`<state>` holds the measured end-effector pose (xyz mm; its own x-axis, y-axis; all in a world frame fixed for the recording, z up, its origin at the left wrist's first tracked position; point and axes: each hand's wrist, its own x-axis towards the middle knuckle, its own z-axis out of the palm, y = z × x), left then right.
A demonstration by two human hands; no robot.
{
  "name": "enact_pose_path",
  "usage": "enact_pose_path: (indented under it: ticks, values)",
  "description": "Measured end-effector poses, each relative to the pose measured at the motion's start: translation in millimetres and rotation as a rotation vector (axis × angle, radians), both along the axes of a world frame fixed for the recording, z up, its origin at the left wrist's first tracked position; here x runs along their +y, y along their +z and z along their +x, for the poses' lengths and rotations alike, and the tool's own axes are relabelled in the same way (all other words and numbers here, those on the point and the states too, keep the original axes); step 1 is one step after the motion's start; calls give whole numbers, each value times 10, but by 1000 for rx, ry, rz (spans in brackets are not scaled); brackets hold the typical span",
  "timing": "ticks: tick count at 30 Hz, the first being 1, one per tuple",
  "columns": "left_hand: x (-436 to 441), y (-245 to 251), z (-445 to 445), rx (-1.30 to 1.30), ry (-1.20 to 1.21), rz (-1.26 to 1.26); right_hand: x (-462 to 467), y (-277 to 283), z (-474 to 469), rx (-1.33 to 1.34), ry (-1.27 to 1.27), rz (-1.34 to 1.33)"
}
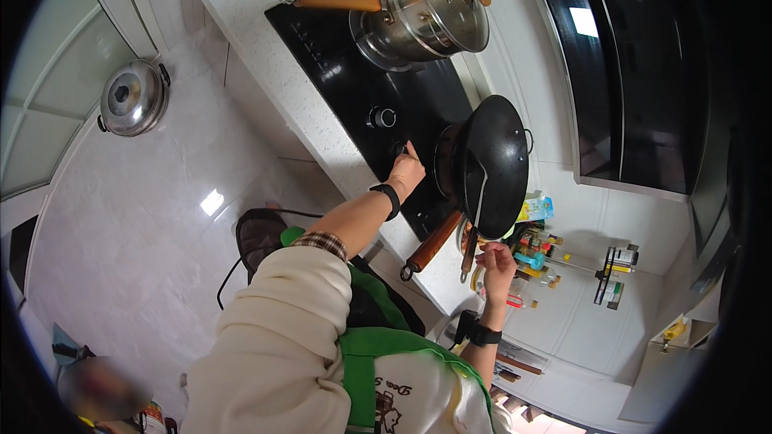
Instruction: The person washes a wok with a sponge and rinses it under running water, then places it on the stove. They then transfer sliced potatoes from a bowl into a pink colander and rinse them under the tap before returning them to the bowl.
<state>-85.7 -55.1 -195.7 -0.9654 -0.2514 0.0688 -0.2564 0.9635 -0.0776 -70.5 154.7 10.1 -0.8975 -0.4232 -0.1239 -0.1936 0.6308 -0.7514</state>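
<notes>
My left hand (408, 170) grips a dark control knob (400, 148) on the black glass gas cooktop (338, 90), its index finger stretched along the top. Beyond that hand a black wok (497, 150) stands tilted in this view on the near burner, its brown wooden handle (433, 244) pointing towards me. A metal cooking utensil (480, 192) leans in the wok with its head low in the bowl. Close by its wooden grip (468, 256) hovers my right hand (498, 266), fingers bent; whether they touch the grip is unclear. The second knob (382, 118) sits farther along.
On the other burner stands a lidded steel pot (416, 11) with a wooden handle jutting over the counter (265, 66). Bottles (543, 247) crowd the counter beyond my right hand. A range hood (633, 72) hangs above. A lidded steel pan (134, 98) rests on the floor.
</notes>
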Motion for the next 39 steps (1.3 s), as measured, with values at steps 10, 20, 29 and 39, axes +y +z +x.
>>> enact_pose_path:
  ticks: [10,20,29,39]
  values:
    - [-532,538,696,253,9,953,158,-134,137,188,-62,83]
    - [-238,1025,1010,-122,-128,1622,190,-433,266,-75,-342,-252]
    - [353,1350,943,-370,69,2077,275,-472,389,-479,-314,-561]
    - [661,1730,759,436,-215,1349,438,-126,205,-832,-433,-881]
